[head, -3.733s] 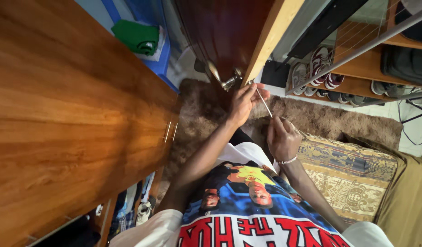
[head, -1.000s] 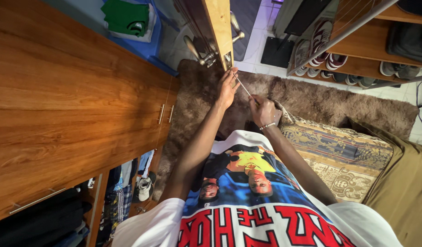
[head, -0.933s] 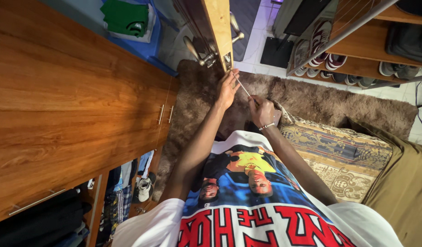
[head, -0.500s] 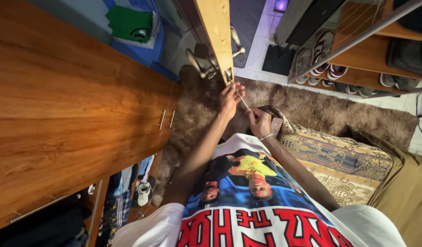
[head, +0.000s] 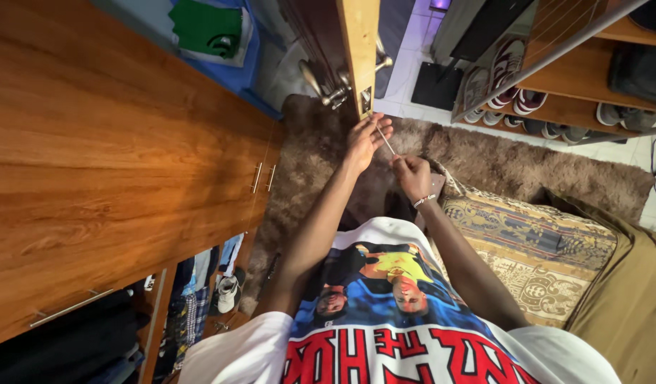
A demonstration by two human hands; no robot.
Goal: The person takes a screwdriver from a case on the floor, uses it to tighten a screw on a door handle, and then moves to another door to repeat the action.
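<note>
Wooden wardrobe [head: 114, 163] fills left of frame. Brown shaggy rug [head: 527, 163] across centre. Shoes [head: 513, 99] on wooden rack, upper right. Patterned cushion [head: 534, 242] lower right. Green cloth [head: 207, 28] at top left.

We see a bright, warm light shining off the wooden wardrobe [head: 107, 142], dark shadow low in its open shelves, sharp hands in the middle, and bent, stretched shapes near the picture's edges.

We are working in a narrow gap: the door edge [head: 361, 57] with its handle [head: 321, 85] is blocking ahead, the wooden wardrobe [head: 114, 171] is crowding our left, and only the brown rug [head: 527, 167] on our right is lying open.
</note>
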